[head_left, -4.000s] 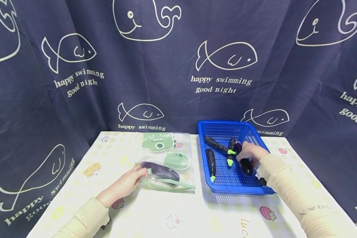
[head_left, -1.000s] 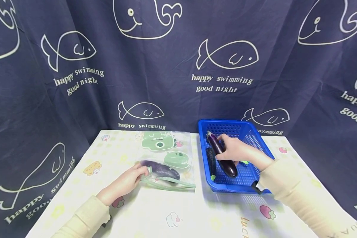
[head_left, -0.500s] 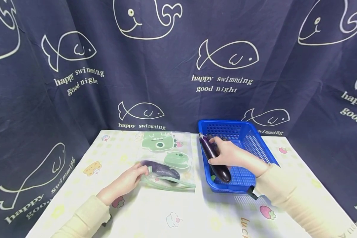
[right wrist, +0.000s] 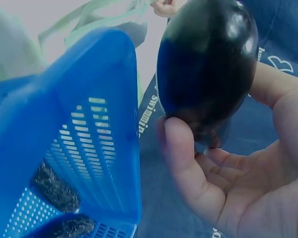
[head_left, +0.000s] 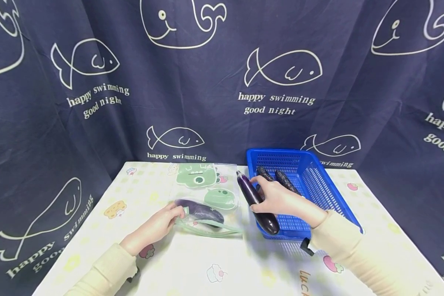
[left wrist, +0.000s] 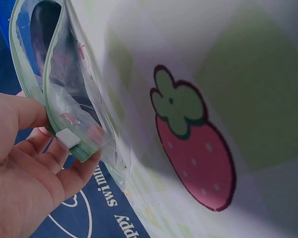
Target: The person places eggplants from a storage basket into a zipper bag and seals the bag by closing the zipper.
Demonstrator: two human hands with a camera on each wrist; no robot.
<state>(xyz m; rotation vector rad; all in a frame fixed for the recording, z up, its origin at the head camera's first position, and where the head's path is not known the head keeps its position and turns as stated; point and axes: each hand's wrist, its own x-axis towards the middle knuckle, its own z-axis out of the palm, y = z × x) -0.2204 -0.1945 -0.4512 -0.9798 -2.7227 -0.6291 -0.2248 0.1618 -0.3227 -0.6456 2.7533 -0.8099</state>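
My left hand pinches one corner of a clear zip bag with green cartoon prints, which lies on the table. In the left wrist view my fingers hold the green zip strip by its white slider, and the bag's mouth gapes. One purple eggplant lies inside the bag. A second glossy eggplant is gripped between the thumb and fingers of my right hand. It is held tilted over the left rim of the blue basket, its stem end pointing away and left.
Dark bumpy long vegetables lie in the basket, partly hidden by my right hand. The patterned tablecloth covers the table. A navy fish-print curtain hangs behind and at both sides.
My right hand took hold of the eggplant in the basket, lifted it and carried it left to the rim. Some vegetables in the basket shifted. My left hand stays at the bag's corner.
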